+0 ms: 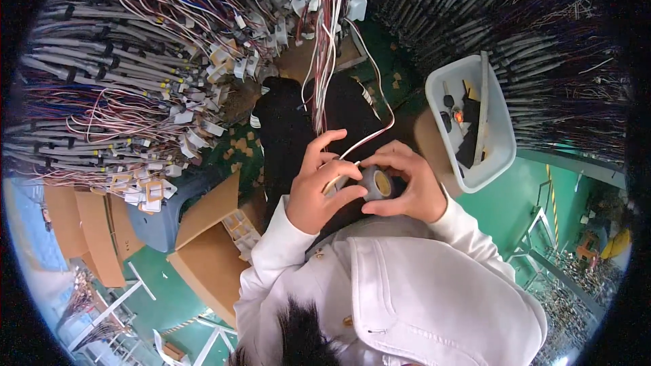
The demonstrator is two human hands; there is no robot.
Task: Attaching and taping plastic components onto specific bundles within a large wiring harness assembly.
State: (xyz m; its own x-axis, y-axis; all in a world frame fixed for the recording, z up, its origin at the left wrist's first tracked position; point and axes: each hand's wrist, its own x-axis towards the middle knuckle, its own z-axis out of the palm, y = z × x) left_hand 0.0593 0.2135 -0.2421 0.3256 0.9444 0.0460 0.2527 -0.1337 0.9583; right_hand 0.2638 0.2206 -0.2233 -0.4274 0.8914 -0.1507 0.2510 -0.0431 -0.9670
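My right hand [412, 183] is curled round a roll of dark grey tape [372, 184] with a tan core, its thumb below and fingers above. Close beside it, my left hand [319, 186] has its thumb and a finger bent toward each other, with the index finger raised. A loose red and white wire [371, 136] curves down from the right and runs in between the fingers of my left hand. Just beyond hangs a long bundle of red, white and brown wires [324, 47]. The fingertips partly hide the wire's end.
Cable harnesses [102, 61] hang densely at left, more dark cables [434, 0] at far right. A white plastic bin [505, 129] with odd parts stands right. An opened cardboard box [203, 257] and a blue-grey stool [154, 227] stand at left. Scraps litter the green floor [237, 163].
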